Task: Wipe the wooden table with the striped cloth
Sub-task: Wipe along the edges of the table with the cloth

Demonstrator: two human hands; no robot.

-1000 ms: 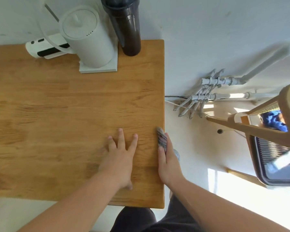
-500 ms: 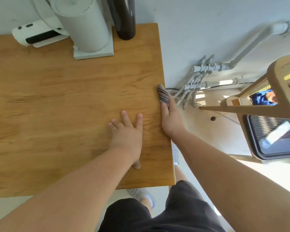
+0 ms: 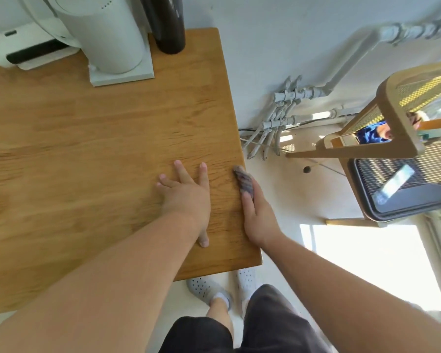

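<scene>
The wooden table [image 3: 87,149] fills the left half of the head view. My left hand [image 3: 186,197] lies flat on its top near the right edge, fingers spread, holding nothing. My right hand [image 3: 259,215] presses the striped cloth [image 3: 243,183] against the table's right side edge. Only a grey-striped tip of the cloth shows past my fingertips; the remainder is hidden under the hand.
A white kettle on its base [image 3: 107,39], a dark cylinder [image 3: 167,24] and a white device [image 3: 23,50] stand at the table's back. White pipes [image 3: 285,110] run along the wall. A wooden chair [image 3: 392,118] and a dark grilled appliance [image 3: 405,184] stand at the right.
My right hand slid the cloth along the table's right edge away from me, then back toward me. The left hand stayed flat on the tabletop. The camera shifted.
</scene>
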